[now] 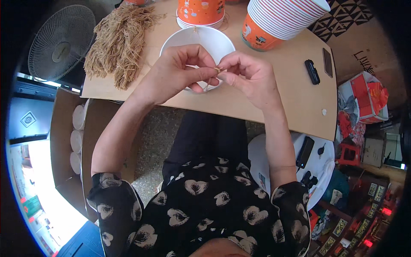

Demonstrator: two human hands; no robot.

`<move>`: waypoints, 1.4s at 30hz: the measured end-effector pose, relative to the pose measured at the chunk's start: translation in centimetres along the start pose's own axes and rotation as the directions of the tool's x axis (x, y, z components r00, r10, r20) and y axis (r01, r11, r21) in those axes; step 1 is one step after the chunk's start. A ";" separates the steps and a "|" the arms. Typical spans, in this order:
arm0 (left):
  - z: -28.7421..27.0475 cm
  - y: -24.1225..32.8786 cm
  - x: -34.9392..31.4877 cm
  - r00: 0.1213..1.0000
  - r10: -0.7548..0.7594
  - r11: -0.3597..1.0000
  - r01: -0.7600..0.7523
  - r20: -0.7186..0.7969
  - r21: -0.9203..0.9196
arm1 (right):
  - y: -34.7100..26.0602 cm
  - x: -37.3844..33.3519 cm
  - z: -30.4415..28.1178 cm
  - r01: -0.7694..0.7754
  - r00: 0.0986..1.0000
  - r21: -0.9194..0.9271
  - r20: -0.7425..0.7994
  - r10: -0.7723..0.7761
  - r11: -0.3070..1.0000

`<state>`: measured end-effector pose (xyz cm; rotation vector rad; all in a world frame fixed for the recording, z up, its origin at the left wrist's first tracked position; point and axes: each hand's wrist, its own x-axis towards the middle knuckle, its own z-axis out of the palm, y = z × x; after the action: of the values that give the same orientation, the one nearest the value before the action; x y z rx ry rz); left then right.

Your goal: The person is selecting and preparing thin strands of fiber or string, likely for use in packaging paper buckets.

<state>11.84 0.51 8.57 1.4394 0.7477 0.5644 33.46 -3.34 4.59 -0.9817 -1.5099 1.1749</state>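
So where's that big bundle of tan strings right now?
The bundle of tan strings lies at the table's far left corner, left of the white bowl and beside the fan.

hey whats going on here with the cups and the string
A person seated at a wooden board pinches a short tan string between the fingertips of the left hand and right hand, just above a white paper cup lying with its mouth toward them. A heap of the same strings lies to the left, and stacks of orange-and-white cups stand behind.
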 end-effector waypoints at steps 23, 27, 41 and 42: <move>-0.4 -2.2 -0.1 0.996 0.082 0.986 -0.078 0.021 -0.146 | -1.4 0.4 -0.2 -0.146 0.986 0.095 0.092 0.137 0.985; -0.5 -2.3 -0.1 0.996 0.089 0.985 -0.083 0.029 -0.148 | -1.4 0.5 -0.1 -0.129 0.990 0.093 0.071 0.122 0.987; -0.4 -2.2 -0.1 0.996 0.088 0.986 -0.084 0.018 -0.146 | -1.6 0.5 -0.1 -0.093 0.996 0.139 0.030 0.090 0.986; -0.4 -2.2 -0.1 0.997 0.081 0.987 -0.078 0.019 -0.141 | -1.6 0.5 -0.1 -0.093 0.996 0.141 0.031 0.089 0.986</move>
<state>11.22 0.55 6.39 1.3472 0.6209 0.6469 33.34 -3.16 6.22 -0.9510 -1.3921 1.3450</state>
